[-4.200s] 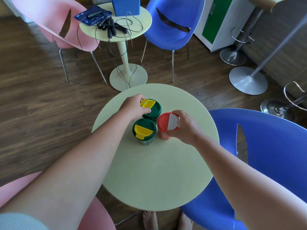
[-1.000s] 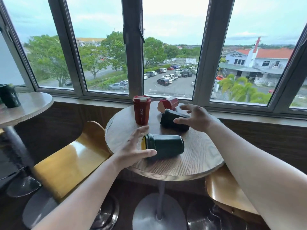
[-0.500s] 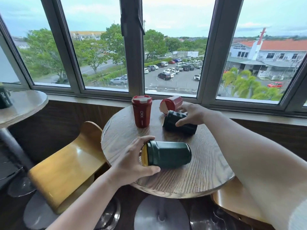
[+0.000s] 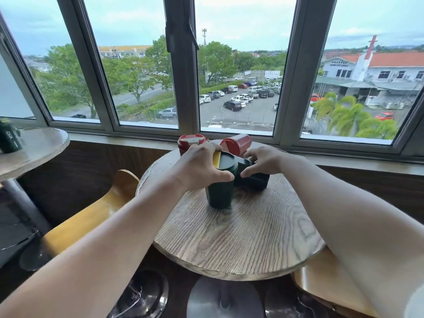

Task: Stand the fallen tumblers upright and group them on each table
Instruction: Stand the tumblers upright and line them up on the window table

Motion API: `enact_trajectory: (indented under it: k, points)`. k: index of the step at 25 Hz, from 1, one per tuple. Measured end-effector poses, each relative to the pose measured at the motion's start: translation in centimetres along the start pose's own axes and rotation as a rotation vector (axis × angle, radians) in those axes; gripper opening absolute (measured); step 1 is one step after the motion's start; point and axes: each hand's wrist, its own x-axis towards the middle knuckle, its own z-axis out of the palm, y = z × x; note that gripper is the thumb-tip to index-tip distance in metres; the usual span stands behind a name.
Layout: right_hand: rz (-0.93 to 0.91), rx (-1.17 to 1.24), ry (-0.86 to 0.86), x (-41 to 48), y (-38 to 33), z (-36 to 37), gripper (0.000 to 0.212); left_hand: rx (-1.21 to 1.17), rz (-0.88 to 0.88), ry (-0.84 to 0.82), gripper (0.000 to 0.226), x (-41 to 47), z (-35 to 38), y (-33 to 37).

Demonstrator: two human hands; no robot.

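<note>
Four tumblers sit on the round wooden bench (image 4: 241, 237) below the window (image 4: 229, 76). My left hand (image 4: 197, 166) wraps the rim of the green tumbler (image 4: 219, 193), fingers (image 4: 223, 176) curled around its yellow-flapped lid; this tumbler stands upright near the bench's centre. My right hand (image 4: 263, 160) hovers over the second green tumbler (image 4: 254, 181), which lies on its side just beside the first; here the fingers are spread and bent, and I cannot tell whether they touch it. Behind my left hand stands the upright red tumbler (image 4: 191, 143). To its right, the fallen red tumbler (image 4: 236, 144) lies tilted, lid toward me. On a neighbouring bench (image 4: 39, 148) at far left, another dark tumbler (image 4: 10, 138) stands upright.
</note>
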Motion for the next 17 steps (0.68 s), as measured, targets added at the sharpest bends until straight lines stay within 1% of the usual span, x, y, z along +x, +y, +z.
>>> enact_trajectory:
  k: [2, 5, 8, 9, 11, 13, 15, 16, 17]
  points:
    - [-0.008, 0.002, 0.004, 0.4, 0.1, 0.0, 0.094, 0.009, -0.028, -0.021, 0.094, 0.4, 0.5, -0.5]
    - [-0.01, -0.035, -0.015, 0.6, 0.2, -0.2, 0.086, 0.012, -0.027, -0.007, 0.097, 0.6, 0.9, -1.0]
    - [-0.002, -0.08, -0.049, 0.5, 0.0, 0.2, 0.063, 0.106, -0.007, -0.063, 0.102, 0.5, 1.0, -1.1]
    - [0.006, -0.076, -0.052, 0.6, -0.1, 0.4, 0.059, 0.137, -0.002, -0.081, 0.102, 0.5, 0.9, -1.0]
    - [0.012, -0.041, -0.02, 0.6, 0.2, 1.0, 0.059, 0.142, 0.003, -0.087, 0.098, 0.7, 0.4, -1.1]
    - [0.01, 0.037, 0.05, 0.3, 0.9, 1.8, 0.065, 0.027, 0.012, 0.017, 0.086, 1.2, -0.6, -1.6]
    - [0.012, 0.183, 0.161, -0.3, 1.8, 2.7, 0.074, -0.183, -0.028, 0.233, 0.069, 2.1, -1.4, -2.6]
    - [0.012, 0.275, 0.222, -0.7, 2.1, 3.2, 0.076, -0.249, -0.057, 0.34, 0.06, 2.7, -1.5, -3.3]
    - [0.011, 0.376, 0.276, -1.1, 2.3, 3.6, 0.077, -0.241, -0.081, 0.414, 0.053, 3.2, -1.4, -4.0]
